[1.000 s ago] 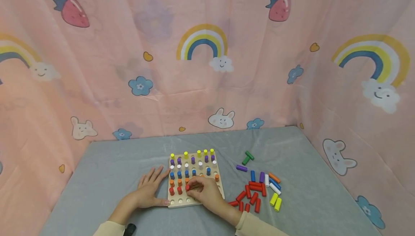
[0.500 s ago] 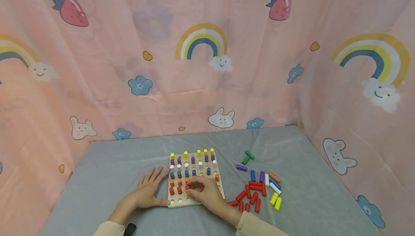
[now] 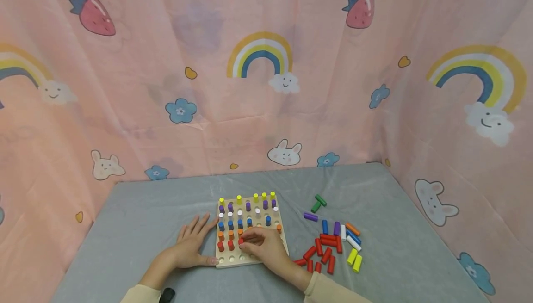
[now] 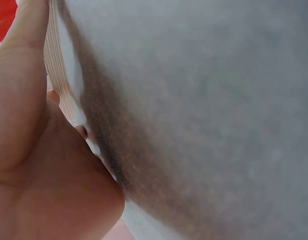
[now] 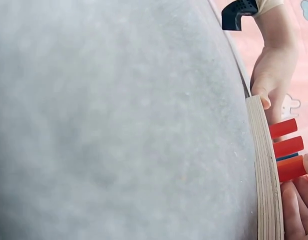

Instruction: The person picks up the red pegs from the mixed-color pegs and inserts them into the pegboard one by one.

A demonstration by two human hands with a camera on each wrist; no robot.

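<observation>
While the left hand (image 3: pixel 190 245) lies beside the board (image 3: pixel 226 263) with its fingers spread and its thumb on the near left corner, the right hand (image 3: pixel 264 246) pinches a red peg (image 3: pixel 241 242) above the board's near part. The peg sits right at the grip, its upper part held at the thumb tip. It stands upright, third from the left in its row, just beside two seated red pegs (image 3: pixel 231 245). Seen from the right wrist, all three rise side by side from the board; how deep the pinched one sits cannot be told. A row of holes (image 3: pixel 232 259) lies on the near side of the grip. Beyond it stand rows of orange pegs (image 3: pixel 231 235), blue pegs (image 3: pixel 231 225), white pegs (image 3: pixel 239 215), purple pegs (image 3: pixel 248 207) and yellow pegs (image 3: pixel 239 200). To the right of the right hand, apart from the board, loose red pegs (image 3: pixel 319 247) lie on the worktop (image 3: pixel 145 219) near others of mixed colours, with two green pegs (image 3: pixel 316 207) farther back. A pink printed cloth (image 3: pixel 225 132) hangs behind.
</observation>
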